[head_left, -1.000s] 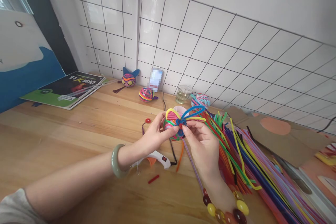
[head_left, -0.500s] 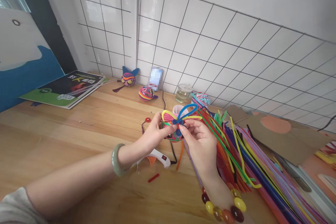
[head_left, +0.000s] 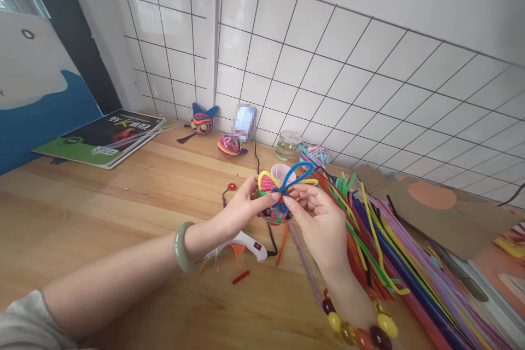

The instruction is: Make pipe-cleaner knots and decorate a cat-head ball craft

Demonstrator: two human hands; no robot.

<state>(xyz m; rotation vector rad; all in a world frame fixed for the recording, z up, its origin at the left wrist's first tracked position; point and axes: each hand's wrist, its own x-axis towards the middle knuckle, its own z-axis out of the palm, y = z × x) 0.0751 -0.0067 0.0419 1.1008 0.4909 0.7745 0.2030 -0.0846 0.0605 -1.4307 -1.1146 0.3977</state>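
Between both hands, above the table, is a small multicoloured pipe-cleaner figure [head_left: 275, 213] with yellow-edged pink ears. A blue pipe-cleaner piece [head_left: 302, 172] with a long loop and a small knot sits against its front. My left hand [head_left: 245, 205] is closed around the figure's left side, thumb against the blue knot. From the other side, my right hand [head_left: 320, 219] pinches the blue piece between thumb and fingers. The fingertips partly cover the knot. Below the hands lies a white glue gun [head_left: 250, 246], half hidden by the left forearm.
Bundles of coloured pipe cleaners [head_left: 394, 240] spread along the right. A glass jar [head_left: 287, 145], a phone [head_left: 245, 120] and finished pipe-cleaner figures [head_left: 203, 122] stand along the tiled wall. A magazine [head_left: 102, 136] lies at the left; a short red stick [head_left: 240, 277] lies in front.
The blue piece's loop has tilted slightly, and my right hand has shifted a little to the right and down. Both hands keep their hold.
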